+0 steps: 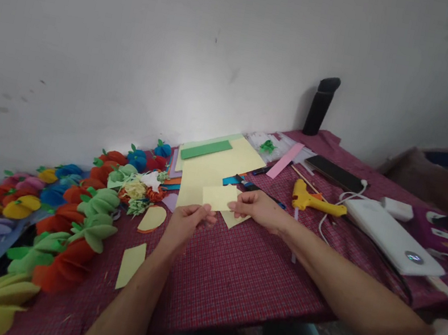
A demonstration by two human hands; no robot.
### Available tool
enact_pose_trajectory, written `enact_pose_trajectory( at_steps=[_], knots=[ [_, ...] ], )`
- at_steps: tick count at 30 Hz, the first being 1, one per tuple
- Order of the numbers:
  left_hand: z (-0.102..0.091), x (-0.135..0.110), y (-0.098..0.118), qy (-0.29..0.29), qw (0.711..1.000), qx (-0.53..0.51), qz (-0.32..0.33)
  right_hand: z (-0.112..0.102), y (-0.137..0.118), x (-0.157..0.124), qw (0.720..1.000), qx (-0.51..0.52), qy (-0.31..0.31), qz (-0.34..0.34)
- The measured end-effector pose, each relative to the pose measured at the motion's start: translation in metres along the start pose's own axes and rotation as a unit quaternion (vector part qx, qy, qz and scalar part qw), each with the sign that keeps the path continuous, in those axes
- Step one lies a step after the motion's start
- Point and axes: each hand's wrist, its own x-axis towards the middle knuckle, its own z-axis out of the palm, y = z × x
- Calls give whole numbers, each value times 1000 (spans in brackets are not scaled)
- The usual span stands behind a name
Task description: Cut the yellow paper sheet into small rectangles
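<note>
Between my two hands is a small pale yellow piece of paper [219, 196], held a little above the table. My left hand [194, 219] pinches its lower left corner between thumb and fingers. At the right edge, my right hand [249, 205] grips it the same way. Just below lies another pale yellow piece [232, 220], partly covered by the held one. Large pale yellow sheets [225, 159] lie behind, with a green strip [207, 149] on top. Left of my left hand are a rounded yellow cutout [153, 218] and a yellow rectangle [131, 265].
Many colourful paper fruit shapes [67, 221] crowd the left side. To the right are a yellow glue gun [309, 199], a white power bank [394, 235], a dark phone [336, 173] and a purple power strip [441, 235]. A black bottle [320, 106] stands by the wall.
</note>
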Motion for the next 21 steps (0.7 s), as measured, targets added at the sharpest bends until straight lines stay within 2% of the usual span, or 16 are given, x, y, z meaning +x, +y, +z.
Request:
enact_pose_trajectory(
  at_steps=[4,8,12,18,21],
  knots=[
    [-1,-1,2,-10,1000,-20,8,2,2,0,1000,-4,-8,-1],
    [4,-2,6,-39,990,-135,-16,12,6,0,999,-9,-33,-2],
    [9,0,3,-12,979,-201,-11,19,11,0,998,-42,-49,-10],
    [7,0,-4,1,979,-204,-2,16,7,-3,995,-39,-86,-11],
    [10,-1,-5,-15,979,-201,-4,16,3,-2,999,-19,-47,-6]
  ],
)
